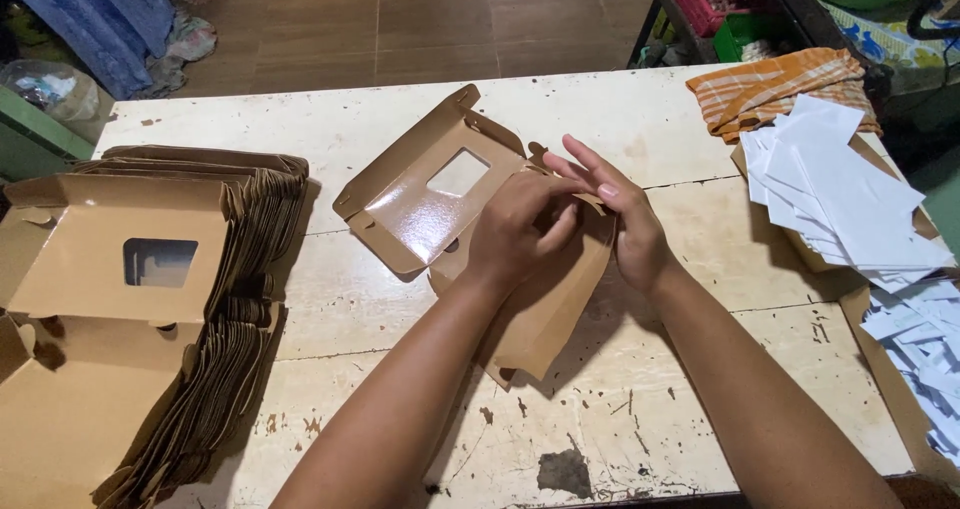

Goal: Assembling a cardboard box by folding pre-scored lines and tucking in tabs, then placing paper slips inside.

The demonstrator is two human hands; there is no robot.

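A brown cardboard box blank (420, 194) with a glossy inner face and a square window lies half folded at the middle of the table. My left hand (515, 227) pinches a side flap of it near the centre. My right hand (620, 219) presses against the same flap from the right, fingers stretched upward. The box's lower panel (545, 319) hangs toward me under both wrists.
A thick stack of flat window box blanks (170, 299) fills the table's left side. White paper sheets (840, 194) lie at the right on a cardboard piece, with an orange striped cloth (775, 89) behind them. The worn white table (620, 409) ends near a tiled floor.
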